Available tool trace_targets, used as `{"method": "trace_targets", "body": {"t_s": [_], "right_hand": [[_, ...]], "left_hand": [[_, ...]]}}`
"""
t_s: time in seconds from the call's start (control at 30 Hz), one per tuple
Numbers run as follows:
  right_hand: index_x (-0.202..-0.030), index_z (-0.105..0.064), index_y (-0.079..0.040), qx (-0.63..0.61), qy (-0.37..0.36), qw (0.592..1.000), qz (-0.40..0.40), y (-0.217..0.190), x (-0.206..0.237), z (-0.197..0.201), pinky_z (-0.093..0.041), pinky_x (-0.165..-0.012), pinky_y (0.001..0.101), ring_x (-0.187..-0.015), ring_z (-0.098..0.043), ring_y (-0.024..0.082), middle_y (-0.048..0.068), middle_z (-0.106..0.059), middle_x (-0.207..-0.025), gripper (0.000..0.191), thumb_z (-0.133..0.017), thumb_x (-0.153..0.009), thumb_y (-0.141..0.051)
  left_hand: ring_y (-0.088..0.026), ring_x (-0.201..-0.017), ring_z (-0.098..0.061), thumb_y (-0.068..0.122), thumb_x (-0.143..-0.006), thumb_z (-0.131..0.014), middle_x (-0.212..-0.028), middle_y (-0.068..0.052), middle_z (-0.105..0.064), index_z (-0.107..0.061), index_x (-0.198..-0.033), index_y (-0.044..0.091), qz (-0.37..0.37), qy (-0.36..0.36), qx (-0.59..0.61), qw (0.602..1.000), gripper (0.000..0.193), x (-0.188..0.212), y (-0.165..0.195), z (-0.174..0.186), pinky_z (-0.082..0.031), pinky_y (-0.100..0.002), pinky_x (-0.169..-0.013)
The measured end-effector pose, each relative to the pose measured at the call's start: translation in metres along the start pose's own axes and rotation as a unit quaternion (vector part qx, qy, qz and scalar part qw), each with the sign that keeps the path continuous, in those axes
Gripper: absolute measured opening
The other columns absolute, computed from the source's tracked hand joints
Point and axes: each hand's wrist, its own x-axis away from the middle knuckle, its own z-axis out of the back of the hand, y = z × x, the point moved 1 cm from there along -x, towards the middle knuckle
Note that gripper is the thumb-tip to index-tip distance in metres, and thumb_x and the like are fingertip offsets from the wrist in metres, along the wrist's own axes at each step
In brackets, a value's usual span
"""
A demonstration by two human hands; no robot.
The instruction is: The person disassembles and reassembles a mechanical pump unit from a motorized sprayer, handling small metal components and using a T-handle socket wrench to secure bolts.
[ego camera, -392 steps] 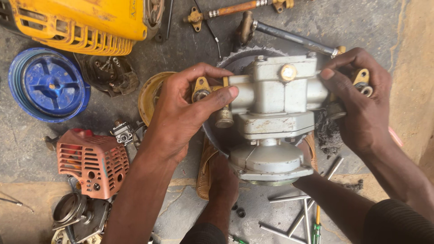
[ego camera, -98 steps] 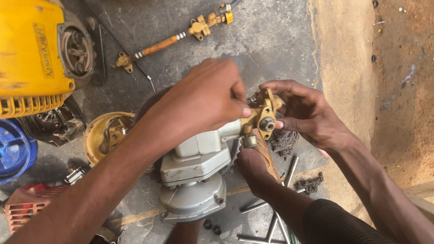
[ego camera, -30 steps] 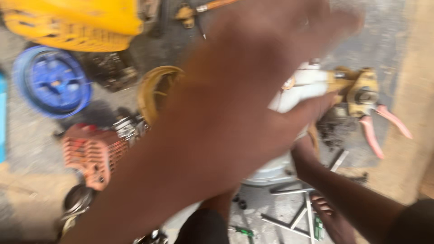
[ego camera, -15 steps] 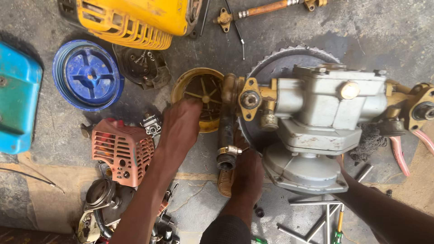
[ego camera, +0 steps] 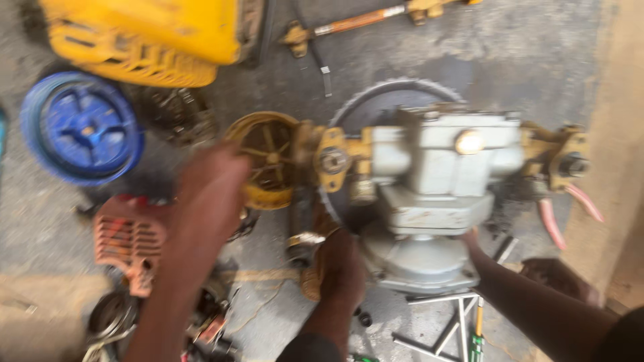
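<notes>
Two bare hands over a concrete floor (ego camera: pixel 469 60) strewn with engine parts. Left hand (ego camera: pixel 209 196) blurred by motion, hovering low between the yellow round fan housing (ego camera: pixel 267 155) and the orange-red vented cover (ego camera: pixel 126 236); fingers smeared, so spread or closed cannot be told, and nothing plainly held. Right hand (ego camera: pixel 471 238) reaching in from the lower right, set against the rim of the grey pump body (ego camera: pixel 443 167) at its round base; fingers tucked out of sight beneath the casting, grip not to be judged.

Pump body resting at centre right on a toothed ring (ego camera: pixel 396 86), long axis running left to right across the view, with a brass fitting (ego camera: pixel 332 161) at its left end and another brass fitting (ego camera: pixel 565 161) at its right. Lying to the right of the left hand, brass left end nearest it with the fan housing between; right hand closer, already in contact. A foot (ego camera: pixel 335 268) planted just below the left fitting.

Elsewhere: blue round cover (ego camera: pixel 84 127) and yellow engine housing (ego camera: pixel 147 33) at upper left, brass-ended rod (ego camera: pixel 362 17) along the top, pink-handled pliers (ego camera: pixel 570 209) beside the right fitting, loose metal rods (ego camera: pixel 436 335) and a green screwdriver (ego camera: pixel 477 340) near the bottom edge.
</notes>
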Motion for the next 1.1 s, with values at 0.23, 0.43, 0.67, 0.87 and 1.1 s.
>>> {"method": "trace_targets", "body": {"t_s": [0.23,0.43,0.67,0.87,1.1], "right_hand": [[-0.119,-0.066,0.002,0.132,0.024,0.928,0.349,-0.169,0.088,0.145,-0.063,-0.086,0.0362,-0.093,-0.074,0.021,0.019,-0.073,-0.109,0.022,-0.064,-0.099,-0.006],[-0.127,-0.062,-0.006,0.019,-0.323,0.849,0.417,-0.198,0.099,0.172,-0.069,-0.083,0.0373,-0.096,-0.077,0.021,0.017,-0.067,-0.125,0.034,-0.065,-0.093,-0.007],[-0.114,-0.071,0.001,-0.091,-0.143,0.913,0.370,-0.191,0.100,0.131,-0.064,-0.094,0.0395,-0.103,-0.073,0.023,0.018,-0.072,-0.114,0.015,-0.065,-0.100,0.004],[-0.112,-0.069,-0.001,-0.122,-0.029,0.942,0.312,-0.136,0.057,0.158,-0.065,-0.088,0.0375,-0.094,-0.075,0.022,0.014,-0.075,-0.106,0.013,-0.066,-0.100,0.001],[-0.112,-0.068,0.001,-0.190,-0.055,0.941,0.274,-0.132,0.035,0.142,-0.063,-0.089,0.0348,-0.093,-0.074,0.021,0.015,-0.075,-0.104,0.012,-0.067,-0.100,0.001]], "left_hand": [[-0.025,-0.101,-0.067,-0.005,-0.078,-0.065,-0.110,-0.014,-0.064,-0.071,-0.120,0.003,-0.064,0.094,0.175,0.978,0.043,-0.015,0.080,0.100,-0.059,-0.034,-0.089],[-0.019,-0.085,-0.076,-0.008,-0.086,-0.066,-0.098,-0.012,-0.070,-0.074,-0.113,0.002,-0.250,0.064,0.229,0.939,0.029,-0.046,0.221,0.099,-0.062,-0.030,-0.067],[-0.021,-0.082,-0.074,0.005,-0.092,-0.067,-0.099,-0.012,-0.067,-0.072,-0.119,0.001,-0.203,-0.087,0.319,0.922,0.028,-0.070,0.270,0.058,-0.061,-0.034,-0.067],[-0.032,-0.108,-0.061,0.039,-0.094,-0.072,-0.112,-0.019,-0.064,-0.064,-0.128,-0.001,-0.217,-0.074,0.125,0.965,0.053,-0.130,0.290,0.038,-0.046,-0.052,-0.092],[-0.030,-0.125,-0.056,0.051,-0.075,-0.086,-0.126,-0.012,-0.062,-0.067,-0.123,0.012,-0.151,-0.280,0.071,0.945,0.065,-0.161,0.271,0.007,-0.043,-0.053,-0.108]]}}
